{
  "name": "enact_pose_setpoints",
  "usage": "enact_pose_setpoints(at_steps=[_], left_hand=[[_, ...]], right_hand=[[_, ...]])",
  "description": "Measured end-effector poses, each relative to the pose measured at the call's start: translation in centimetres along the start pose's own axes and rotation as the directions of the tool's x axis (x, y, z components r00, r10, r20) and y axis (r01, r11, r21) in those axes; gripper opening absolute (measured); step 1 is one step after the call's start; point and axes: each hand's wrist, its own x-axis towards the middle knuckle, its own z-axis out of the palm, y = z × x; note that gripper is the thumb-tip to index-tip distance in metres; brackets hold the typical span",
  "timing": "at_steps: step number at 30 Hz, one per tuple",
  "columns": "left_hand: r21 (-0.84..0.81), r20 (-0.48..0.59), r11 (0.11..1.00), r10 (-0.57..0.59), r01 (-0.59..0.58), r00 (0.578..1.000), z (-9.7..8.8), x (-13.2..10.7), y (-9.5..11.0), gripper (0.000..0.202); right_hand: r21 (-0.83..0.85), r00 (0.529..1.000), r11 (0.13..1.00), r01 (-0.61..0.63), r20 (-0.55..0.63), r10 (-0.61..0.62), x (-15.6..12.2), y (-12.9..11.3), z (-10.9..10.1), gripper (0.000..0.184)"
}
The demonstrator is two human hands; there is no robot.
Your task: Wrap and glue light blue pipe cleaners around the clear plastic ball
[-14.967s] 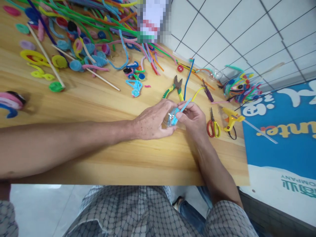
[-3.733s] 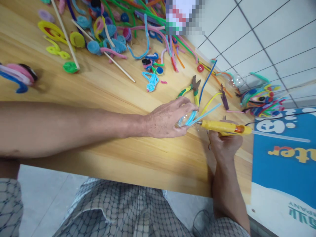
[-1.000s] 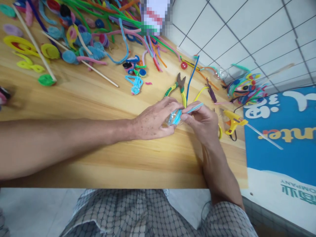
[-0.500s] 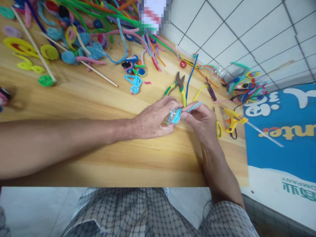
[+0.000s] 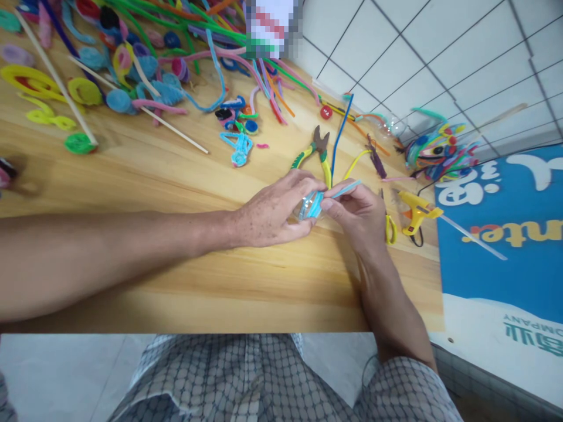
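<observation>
clear, shiny, rounded plastic piece (image 5: 302, 208), wrapped toward three o'clock with side-by-side turns of a narrow light-blue strip (image 5: 315, 206), turns too small to count; loose end juts toward two o'clock. held over the pale wooden table (image 5: 246, 287); contact with it, cannot tell.

left hand (image 5: 271, 214) clamped round the piece; right hand (image 5: 357, 218) just beside, thumb and fingers pinching the strip.

counts, clock centred on the piece: one pair of green-and-yellow-handled metal pliers (image 5: 321, 145), jaws spread, twelve; one dark-blue pipe cleaner (image 5: 338, 136), one; one yellow plastic glue gun (image 5: 413, 206), three; two thin pale wooden sticks (image 5: 185, 137), ten.
</observation>
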Motion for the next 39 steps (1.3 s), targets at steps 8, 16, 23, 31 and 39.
enact_pose_setpoints(at_steps=[8, 16, 23, 31, 39], left_hand=[[-0.027, 0.009, 1.000, -0.014, 0.014, 1.000, -0.18, 0.00, 0.15, 0.042], [0.014, -0.003, 1.000, 0.003, -0.003, 1.000, -0.22, -0.07, 0.09, 0.041], [0.033, -0.012, 0.999, -0.001, 0.001, 1.000, -0.19, -0.09, 0.11, 0.042], [0.030, -0.047, 0.999, 0.011, -0.010, 0.999, 0.04, -0.10, 0.06, 0.047], [0.040, -0.053, 0.999, 0.017, -0.015, 0.998, 0.05, -0.09, 0.07, 0.045]], right_hand=[[-0.002, 0.999, 0.999, 0.036, -0.004, -0.036, -0.09, 0.07, 0.12, 0.026], [0.020, 1.000, 1.000, -0.019, -0.004, 0.020, -0.09, -0.20, 0.14, 0.037], [0.060, 0.998, 0.997, -0.058, -0.009, 0.058, 0.14, 0.13, 0.19, 0.046], [0.097, 0.996, 0.992, -0.085, -0.005, 0.086, 0.24, -0.08, 0.39, 0.050], [0.075, 0.994, 0.991, -0.107, 0.011, 0.107, 0.59, 0.11, 0.09, 0.053]])
